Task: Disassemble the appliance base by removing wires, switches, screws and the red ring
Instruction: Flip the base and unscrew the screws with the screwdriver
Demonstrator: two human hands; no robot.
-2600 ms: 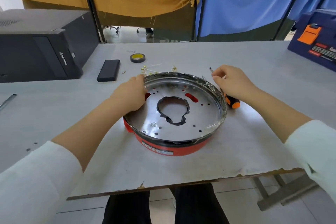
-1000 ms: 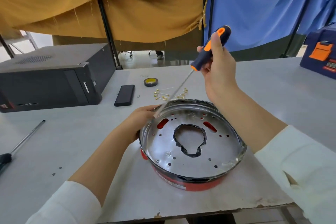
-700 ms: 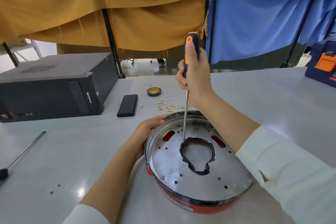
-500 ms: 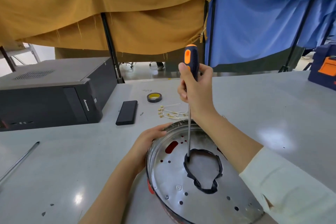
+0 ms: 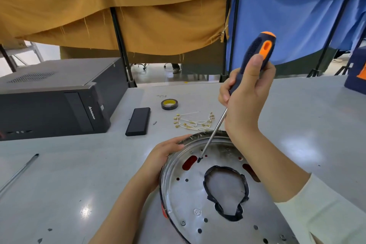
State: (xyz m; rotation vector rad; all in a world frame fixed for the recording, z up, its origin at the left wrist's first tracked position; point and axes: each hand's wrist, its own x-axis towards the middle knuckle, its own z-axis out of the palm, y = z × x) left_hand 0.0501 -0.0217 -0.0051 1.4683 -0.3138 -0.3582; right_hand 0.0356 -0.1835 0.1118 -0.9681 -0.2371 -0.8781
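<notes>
Screw-removal step, by the look of it: right hand (image 5: 244, 103) wrapped around black-and-orange-handled screwdriver (image 5: 255, 53), tip down on round shiny metal appliance base (image 5: 198, 200) on grey table (image 5: 79, 174) beside a red slot; left hand (image 5: 160, 156) curled over its near-left rim. Next: seating tip squarely in a screw head, then turning

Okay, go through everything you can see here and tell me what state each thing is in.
Round metal appliance base with red ring: flat on table, steadied at rim by left hand.
Orange-and-black screwdriver: tilted, gripped by right hand, tip on plate.
White wires with brass terminals: removed, loose on table.
</notes>
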